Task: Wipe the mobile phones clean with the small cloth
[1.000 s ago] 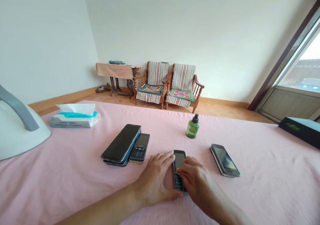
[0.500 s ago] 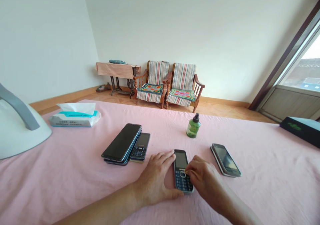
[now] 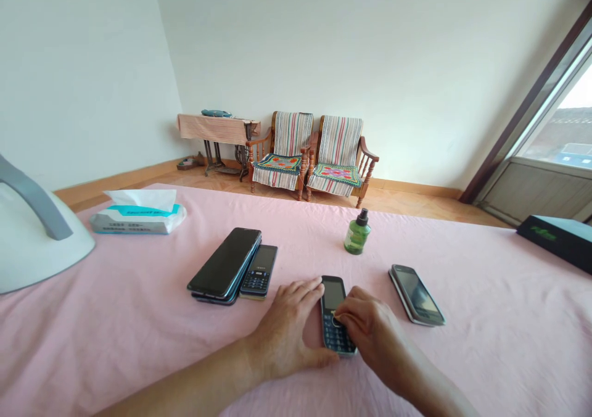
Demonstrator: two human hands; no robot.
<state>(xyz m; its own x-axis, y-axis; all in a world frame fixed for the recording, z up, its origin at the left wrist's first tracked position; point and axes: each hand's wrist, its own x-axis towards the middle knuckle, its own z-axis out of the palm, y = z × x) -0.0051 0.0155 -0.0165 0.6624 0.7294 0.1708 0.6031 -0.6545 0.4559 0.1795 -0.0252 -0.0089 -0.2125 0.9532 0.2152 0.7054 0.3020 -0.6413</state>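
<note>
On the pink-clothed table (image 3: 490,355), in the head view: one dark keypad phone (image 3: 333,295), lying face up between the hands, screen end pointing away, keys toward the near side. Along its left edge, left hand (image 3: 289,327) spread wide and unclenched, fingertips touching its upper left corner, thumb stretched to its bottom edge. Over its right side, right hand (image 3: 372,321) drawn together in a pinch, fingertips down at the round key below the screen; too small to tell what, if anything, held between them. Left of the dark keypad phone, past the left hand, stack of phones (image 3: 226,263), topped by a large black screen, with slim keypad phone (image 3: 259,272) just beside. Right of the dark keypad phone, well apart, grey phone (image 3: 417,293) lying face up, pale layer showing underneath. Beyond it and slightly right, green bottle (image 3: 356,238) standing upright under a black top. Far to its left, tissue packet (image 3: 139,219), then white appliance (image 3: 28,244) with grey handle, cut by the frame. Far to its right, black box (image 3: 550,238) with green lettering. Beyond it, past the table, two wooden chairs (image 3: 289,136) draped in striped covers.
</note>
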